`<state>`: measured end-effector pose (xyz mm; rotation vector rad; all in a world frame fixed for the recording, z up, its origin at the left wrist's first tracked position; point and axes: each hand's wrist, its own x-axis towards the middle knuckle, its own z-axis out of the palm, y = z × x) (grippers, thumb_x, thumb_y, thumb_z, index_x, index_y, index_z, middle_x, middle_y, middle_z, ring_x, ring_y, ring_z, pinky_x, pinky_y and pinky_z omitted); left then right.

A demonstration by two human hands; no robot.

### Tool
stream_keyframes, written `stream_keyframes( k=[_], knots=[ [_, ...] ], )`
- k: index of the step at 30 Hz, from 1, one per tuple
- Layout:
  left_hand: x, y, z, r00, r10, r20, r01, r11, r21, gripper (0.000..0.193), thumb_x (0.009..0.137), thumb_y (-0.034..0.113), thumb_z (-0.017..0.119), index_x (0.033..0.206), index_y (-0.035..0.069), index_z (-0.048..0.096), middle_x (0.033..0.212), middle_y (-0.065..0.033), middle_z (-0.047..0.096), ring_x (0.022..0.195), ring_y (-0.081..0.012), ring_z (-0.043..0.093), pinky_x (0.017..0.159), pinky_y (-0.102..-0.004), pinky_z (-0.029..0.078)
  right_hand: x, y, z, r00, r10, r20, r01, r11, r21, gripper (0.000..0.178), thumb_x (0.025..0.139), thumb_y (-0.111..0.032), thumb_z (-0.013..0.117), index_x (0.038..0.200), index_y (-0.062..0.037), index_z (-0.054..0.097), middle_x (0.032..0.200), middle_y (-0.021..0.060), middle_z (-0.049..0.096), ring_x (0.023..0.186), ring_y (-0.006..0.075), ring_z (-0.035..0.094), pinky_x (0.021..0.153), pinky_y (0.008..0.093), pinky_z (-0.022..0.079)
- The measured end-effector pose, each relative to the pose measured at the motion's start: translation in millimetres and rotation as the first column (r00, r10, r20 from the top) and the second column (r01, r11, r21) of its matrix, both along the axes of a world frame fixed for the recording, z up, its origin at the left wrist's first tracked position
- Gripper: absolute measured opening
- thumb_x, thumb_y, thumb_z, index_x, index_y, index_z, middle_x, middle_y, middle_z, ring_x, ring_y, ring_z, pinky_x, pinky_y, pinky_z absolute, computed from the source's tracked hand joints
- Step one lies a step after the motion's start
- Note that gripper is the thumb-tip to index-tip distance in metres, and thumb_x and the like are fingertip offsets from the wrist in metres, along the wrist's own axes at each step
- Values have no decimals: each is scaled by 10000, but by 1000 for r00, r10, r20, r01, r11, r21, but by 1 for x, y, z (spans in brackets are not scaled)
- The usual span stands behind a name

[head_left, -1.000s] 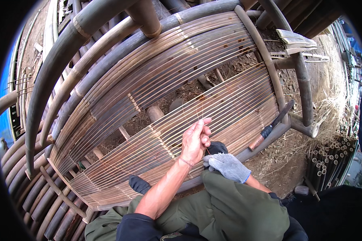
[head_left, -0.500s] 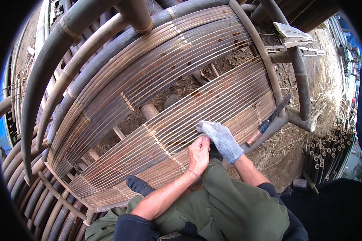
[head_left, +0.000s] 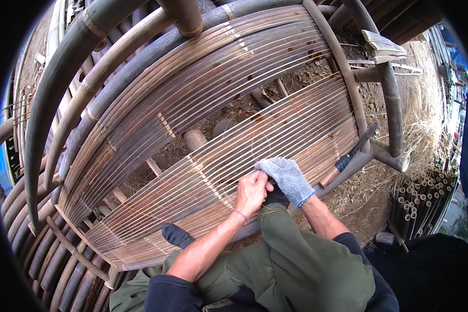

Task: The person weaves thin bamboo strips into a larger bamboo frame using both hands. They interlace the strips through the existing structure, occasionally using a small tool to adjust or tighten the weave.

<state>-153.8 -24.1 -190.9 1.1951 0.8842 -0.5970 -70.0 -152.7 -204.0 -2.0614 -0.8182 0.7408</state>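
My left hand [head_left: 251,193] is bare, with a thin band at the wrist. Its fingers are closed against those of my right hand [head_left: 287,179], which wears a grey knitted glove with a blue cuff. Both meet over the near edge of a slatted bamboo seat [head_left: 300,125]. A thin tan strand [head_left: 253,144] loops over the slats and runs to my pinched fingers, where its held part is hidden. To the right, a knife [head_left: 343,163] with a dark blade and a dark-wrapped, brown-ended handle lies on the seat's near right edge.
Thick curved bamboo poles [head_left: 42,109] rise at the left. A slatted backrest [head_left: 192,78] stands behind the seat. Bundled bamboo tubes [head_left: 416,200] stand at the right, and stacked poles [head_left: 62,265] lie at lower left. A dark-covered foot [head_left: 177,235] rests against the seat's near edge.
My left hand has shifted slightly left and turned, its knuckles now showing more. The gloved right hand has turned a little beside it. The thin strand's loop has changed shape.
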Motion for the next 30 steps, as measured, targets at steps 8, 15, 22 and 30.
stream_keyframes(
  k=[8,15,22,30],
  knots=[
    [10,38,-1,920,-391,-10,390,917,81,444,915,425,605,987,9,742,819,-121,732,806,-195,707,757,-336,538,1,7,10,998,-50,-22,48,994,-101,141,862,-161,560,957,-82,629,856,148,622,825,348,621,705,436,490],
    [35,36,-3,925,380,-2,-345,838,-422,581,1014,409,546,1341,-70,504,1221,-191,647,1116,-245,645,985,-359,505,-16,2,26,999,-49,11,49,994,-97,145,893,-111,567,1007,-70,646,912,139,647,865,340,627,730,451,497],
    [42,14,-1,846,529,63,-448,771,-452,395,1030,306,547,1259,-13,598,1015,-103,702,914,-179,698,844,-311,576,-35,-14,26,991,4,134,11,994,-112,211,917,-102,565,1093,-69,677,998,138,680,891,346,643,737,448,511],
    [41,13,3,828,553,87,-466,767,-441,352,1012,317,588,1185,17,653,865,-14,630,725,-59,608,636,-215,551,-35,-16,26,997,74,-7,-75,993,-94,229,962,-145,529,1135,-76,663,1057,157,674,935,354,641,771,440,506]
  ],
)
